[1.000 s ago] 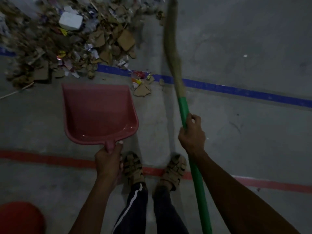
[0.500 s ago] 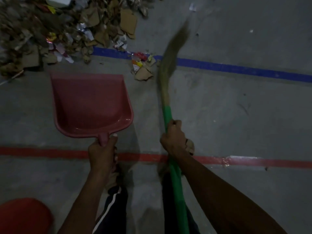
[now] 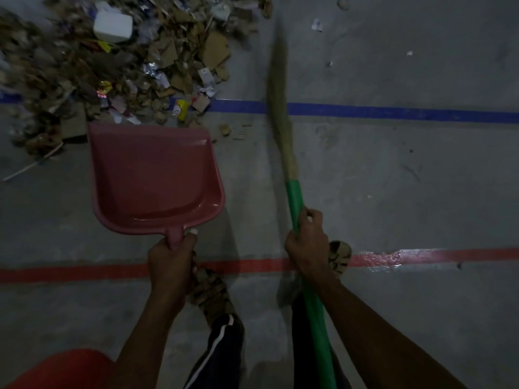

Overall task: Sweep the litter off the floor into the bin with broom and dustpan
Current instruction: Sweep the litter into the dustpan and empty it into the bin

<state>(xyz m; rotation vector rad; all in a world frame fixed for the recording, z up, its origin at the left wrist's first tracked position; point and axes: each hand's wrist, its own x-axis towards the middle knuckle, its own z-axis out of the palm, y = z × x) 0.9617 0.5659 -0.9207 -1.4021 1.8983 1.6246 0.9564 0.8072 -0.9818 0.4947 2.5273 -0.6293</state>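
Broom (image 3: 283,130) bristles, slanted left toward the scraps half a second ago, now stand straighter, their tip far across the blue line (image 3: 393,112); the small scrap cluster by that line now lies nearer the litter pile (image 3: 126,66). Its long axis runs near to far, green handle near, clamped in the right hand (image 3: 307,248). The left hand (image 3: 171,262) grips the stub handle of the pink dustpan (image 3: 154,178), whose open mouth points far, its front edge just beside the pile's near fringe. Bare concrete floor (image 3: 393,192) lies open right of the broom. A red rounded object (image 3: 56,369) sits at near left.
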